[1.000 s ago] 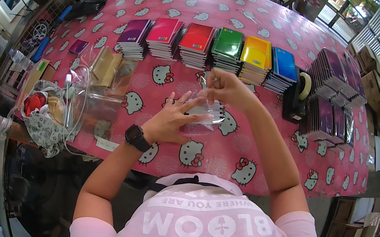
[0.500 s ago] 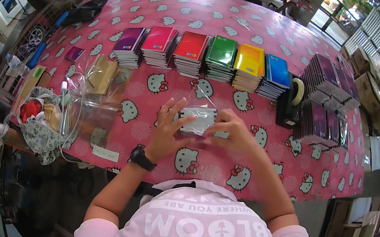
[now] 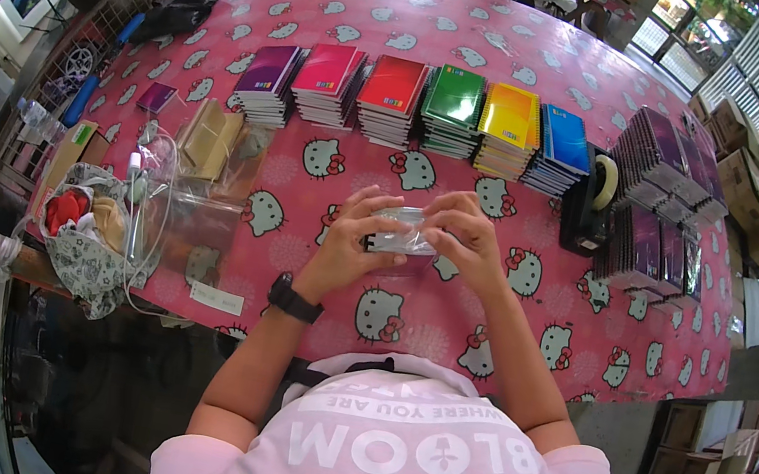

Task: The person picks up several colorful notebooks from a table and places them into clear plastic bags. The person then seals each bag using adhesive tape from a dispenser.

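A small bundle in clear plastic wrap (image 3: 391,239), with a pale face and dark wire-bound edges that look like a notebook's, is held between both hands above the table. My left hand (image 3: 350,240) grips its left end, thumb below and fingers above. My right hand (image 3: 462,240) pinches the plastic at the bundle's right end, fingers bent over the top. Beyond the hands runs a row of spiral notebook stacks: purple (image 3: 270,70), pink (image 3: 329,72), red (image 3: 394,85), green (image 3: 455,96), yellow (image 3: 511,116) and blue (image 3: 566,138).
A black tape dispenser (image 3: 588,218) stands right of the blue stack, beside wrapped purple notebook stacks (image 3: 661,165). At left lie clear plastic sleeves (image 3: 207,237), a brown cardboard piece (image 3: 210,138), a white cable (image 3: 158,239) and a patterned cloth bag (image 3: 81,261). The pink patterned table (image 3: 424,331) ends before me.
The bundle has tilted and lifted a little. My left hand has closed round its left end, and my right hand has moved up and over its right end.
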Demonstrator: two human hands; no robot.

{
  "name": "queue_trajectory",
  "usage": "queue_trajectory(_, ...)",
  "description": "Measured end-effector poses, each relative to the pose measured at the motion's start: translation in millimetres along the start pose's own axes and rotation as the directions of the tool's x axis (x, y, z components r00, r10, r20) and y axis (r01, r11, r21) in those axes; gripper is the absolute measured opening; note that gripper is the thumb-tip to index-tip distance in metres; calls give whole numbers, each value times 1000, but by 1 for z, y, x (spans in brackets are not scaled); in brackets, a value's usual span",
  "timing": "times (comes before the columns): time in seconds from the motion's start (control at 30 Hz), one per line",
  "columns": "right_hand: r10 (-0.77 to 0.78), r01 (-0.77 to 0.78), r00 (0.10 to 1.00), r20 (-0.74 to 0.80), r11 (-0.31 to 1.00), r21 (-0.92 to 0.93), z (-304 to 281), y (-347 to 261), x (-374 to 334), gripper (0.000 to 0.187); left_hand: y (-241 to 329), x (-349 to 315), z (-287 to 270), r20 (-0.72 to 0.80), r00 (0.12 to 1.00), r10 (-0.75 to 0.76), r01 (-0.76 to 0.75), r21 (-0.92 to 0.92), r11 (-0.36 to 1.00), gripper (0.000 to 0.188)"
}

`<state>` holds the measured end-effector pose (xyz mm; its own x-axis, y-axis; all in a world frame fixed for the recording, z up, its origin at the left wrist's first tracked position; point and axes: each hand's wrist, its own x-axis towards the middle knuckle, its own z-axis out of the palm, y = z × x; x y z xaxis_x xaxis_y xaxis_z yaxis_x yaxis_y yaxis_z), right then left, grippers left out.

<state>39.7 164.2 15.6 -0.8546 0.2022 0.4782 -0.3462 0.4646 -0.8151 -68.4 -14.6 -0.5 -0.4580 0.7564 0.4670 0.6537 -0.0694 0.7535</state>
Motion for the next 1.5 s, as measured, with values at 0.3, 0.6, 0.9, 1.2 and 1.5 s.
queue_trajectory(0.3, 57, -74, 996, -73, 960, -269, 23, -10, -24, 42, -3, -11, 20, -307, 951, -26, 55, 85, 995, 30)
queue_trajectory(0.6, 565, -562, 825, 24, 815, 142, 16, -1, 11, 27, 30, -12, 17, -406, 911, 79, 18, 230, 973, 47)
queue_trajectory(0.9, 325, -343, 932, -157, 934, -101, -38, 11, 7, 19, 31, -39, 28, 7, 999, -43, 33, 519, 854, 49)
queue_trajectory(1.2, 393, -878, 472, -789, 127, -462, -206, 93, -49, 31, 32, -33, 39, -53, 997, 60, -19, 571, 821, 60)
queue_trajectory(1.5, 137, -546, 418, -898, 828, -128, -189, 92, -90, 22, 43, -28, 33, -53, 999, -10, 39, 579, 814, 65)
